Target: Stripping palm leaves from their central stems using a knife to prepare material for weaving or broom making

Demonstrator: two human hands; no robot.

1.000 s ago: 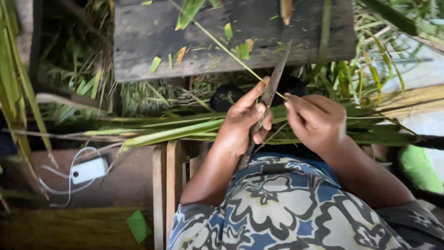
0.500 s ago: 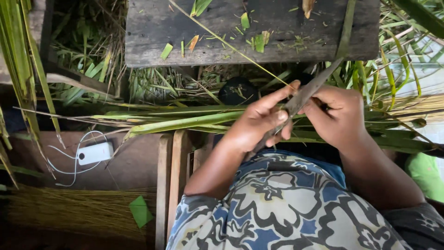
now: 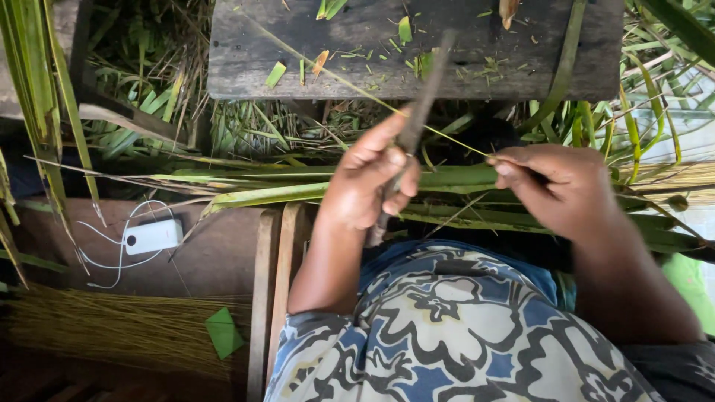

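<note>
From the head view, we see our left hand [image 3: 369, 182] closed around a blurred knife [image 3: 412, 126], its tip hard to make out. Our right hand [image 3: 555, 186] pinches a thin leaf rib [image 3: 357, 85], which stretches over the wooden bench [image 3: 246, 59]; palm fronds [image 3: 298, 190] crowd beneath.

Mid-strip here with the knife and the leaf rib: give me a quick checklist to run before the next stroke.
1. Left hand grips the knife: ok, fingers wrapped round the handle.
2. Right hand pinches the thin rib: ok, held at the fingertips.
3. Rib taut from the pinch across the wooden board: ok, it runs straight.
4. Blade meets the rib: cannot tell, blade is blurred.
5. Right fingertips apart from the blade: ok.
6. White power bank and cable out of the way: ok, off to the left.
</note>
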